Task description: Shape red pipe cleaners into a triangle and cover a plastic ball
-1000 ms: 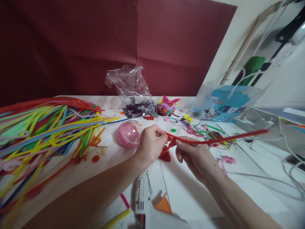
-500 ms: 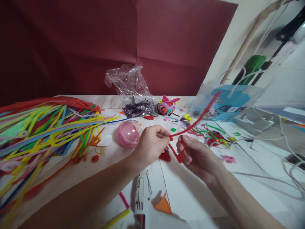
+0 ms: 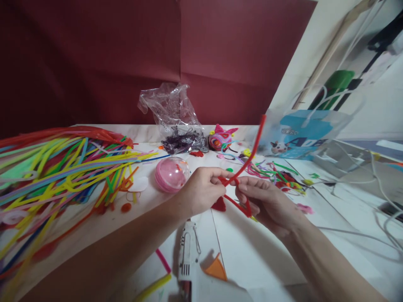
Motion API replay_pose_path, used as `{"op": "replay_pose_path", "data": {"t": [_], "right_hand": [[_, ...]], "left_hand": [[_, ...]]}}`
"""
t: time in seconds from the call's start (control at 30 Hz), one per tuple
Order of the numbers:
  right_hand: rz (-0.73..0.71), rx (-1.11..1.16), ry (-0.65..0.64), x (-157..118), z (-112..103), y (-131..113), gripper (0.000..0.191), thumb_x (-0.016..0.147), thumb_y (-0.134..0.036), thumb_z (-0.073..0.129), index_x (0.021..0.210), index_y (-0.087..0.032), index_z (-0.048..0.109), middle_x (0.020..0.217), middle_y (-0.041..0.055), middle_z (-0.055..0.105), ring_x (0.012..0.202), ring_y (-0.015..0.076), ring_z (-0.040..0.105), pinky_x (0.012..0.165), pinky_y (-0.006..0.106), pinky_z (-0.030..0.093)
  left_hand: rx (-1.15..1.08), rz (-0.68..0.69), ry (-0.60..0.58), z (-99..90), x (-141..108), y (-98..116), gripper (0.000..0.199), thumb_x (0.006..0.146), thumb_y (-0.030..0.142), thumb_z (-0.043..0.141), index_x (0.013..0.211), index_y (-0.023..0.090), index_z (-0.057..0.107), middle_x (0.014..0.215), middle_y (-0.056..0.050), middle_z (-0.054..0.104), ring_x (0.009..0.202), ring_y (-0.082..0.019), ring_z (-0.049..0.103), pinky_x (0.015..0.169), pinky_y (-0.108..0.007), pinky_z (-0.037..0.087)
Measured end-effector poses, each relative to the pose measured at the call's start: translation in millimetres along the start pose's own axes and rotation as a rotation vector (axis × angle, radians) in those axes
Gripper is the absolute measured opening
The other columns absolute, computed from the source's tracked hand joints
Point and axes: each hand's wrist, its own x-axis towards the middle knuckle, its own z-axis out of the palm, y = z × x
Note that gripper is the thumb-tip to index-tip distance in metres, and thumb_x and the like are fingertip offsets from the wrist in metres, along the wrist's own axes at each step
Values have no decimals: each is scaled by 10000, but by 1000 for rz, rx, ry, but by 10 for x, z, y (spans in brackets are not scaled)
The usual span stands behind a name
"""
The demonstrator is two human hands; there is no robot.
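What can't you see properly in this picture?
All in the head view:
- The red pipe cleaner: its bent part is hidden between the left hand and right hand, so its shape is unclear.
- The glue gun: its lower part is cut off by the bottom edge.
- The pile of pipe cleaners: blurred and cut off by the left edge.
- The blue bag: its print is too small to read.

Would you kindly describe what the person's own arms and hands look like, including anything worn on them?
Both forearms are bare, with no sleeve in view. The left hand and right hand wear no gloves, and no rings, watch or bracelet show on either.
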Motion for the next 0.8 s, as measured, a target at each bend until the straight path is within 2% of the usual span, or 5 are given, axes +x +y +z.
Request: {"op": "replay_pose_path", "data": {"t": [0.1, 0.27, 0.43, 0.53, 0.8], "right_hand": [[-20, 1, -12, 10, -3, -3, 249, 711, -218, 806, 737, -94, 592, 578, 39, 529, 352, 25, 325, 338, 69, 291], [-12, -26, 46, 7, -2, -3, 308, 685, -255, 829, 662, -82, 575, 572, 40, 528, 347, 20, 299, 326, 75, 278], [10, -65, 67, -4, -14, 11, 320, 665, -292, 839, 648, -79, 601, 558, 40, 526, 340, 28, 324, 313, 76, 279], [32, -82, 63, -7, -14, 11, 339, 646, -302, 846, 618, -75, 596, 549, 46, 525, 339, 33, 342, 312, 78, 294], [71, -95, 32, 15, 10, -3, 354, 641, -308, 844, 579, -76, 585, 502, 35, 500, 342, 41, 372, 307, 65, 287]], "left_hand": [[-15, -18, -18, -10, -1, 38, 372, 651, 63, 483, 989, 139, 620, 482, 73, 425, 391, -36, 378, 373, -154, 282], [-19, -27, -27, 0, 1, 48, 272, 665, 68, 490, 891, 136, 625, 459, 75, 431, 369, -33, 384, 358, -146, 273], [25, -3, 7, 21, 7, -30, 281, 635, 66, 500, 886, 161, 584, 523, 63, 485, 406, -45, 427, 379, -155, 297], [13, 6, -41, 28, -4, -18, 309, 638, 60, 486, 915, 162, 577, 526, 65, 479, 404, -37, 398, 375, -152, 267], [32, -18, -58, 20, 4, 15, 178, 690, 153, 524, 854, 136, 591, 486, 66, 455, 373, -34, 367, 355, -156, 251]]}}
